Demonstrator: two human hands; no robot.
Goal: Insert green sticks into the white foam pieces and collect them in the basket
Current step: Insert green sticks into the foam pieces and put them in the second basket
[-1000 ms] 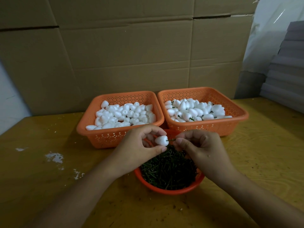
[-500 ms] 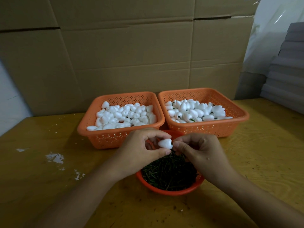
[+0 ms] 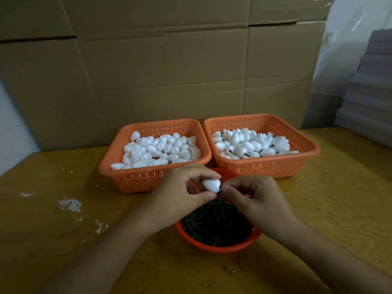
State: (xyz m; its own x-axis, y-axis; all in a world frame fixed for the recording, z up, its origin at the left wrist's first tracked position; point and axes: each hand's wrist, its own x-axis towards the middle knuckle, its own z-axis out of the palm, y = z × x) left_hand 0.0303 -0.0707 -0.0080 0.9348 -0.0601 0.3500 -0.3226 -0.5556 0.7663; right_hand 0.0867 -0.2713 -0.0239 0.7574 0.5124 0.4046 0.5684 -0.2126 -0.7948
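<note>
My left hand (image 3: 180, 194) pinches a white foam piece (image 3: 211, 185) between thumb and forefinger, above a round orange bowl (image 3: 220, 247) full of green sticks (image 3: 214, 223). My right hand (image 3: 254, 200) pinches a green stick against the foam piece's right end; only a dark tip of the stick shows. Behind them the left orange basket (image 3: 135, 179) holds plain foam pieces (image 3: 161, 149). The right orange basket (image 3: 275, 166) holds foam pieces with green sticks in them (image 3: 250, 143).
All stands on a yellow wooden table (image 3: 63, 240) with white paint flecks (image 3: 70, 205) at the left. A cardboard wall (image 3: 169, 71) rises close behind the baskets. Grey stacked sheets (image 3: 369, 98) stand at the far right.
The two hands have come together: the stick's end has gone from a small gap beside the foam piece to touching it. The hands have dropped slightly toward the bowl.
</note>
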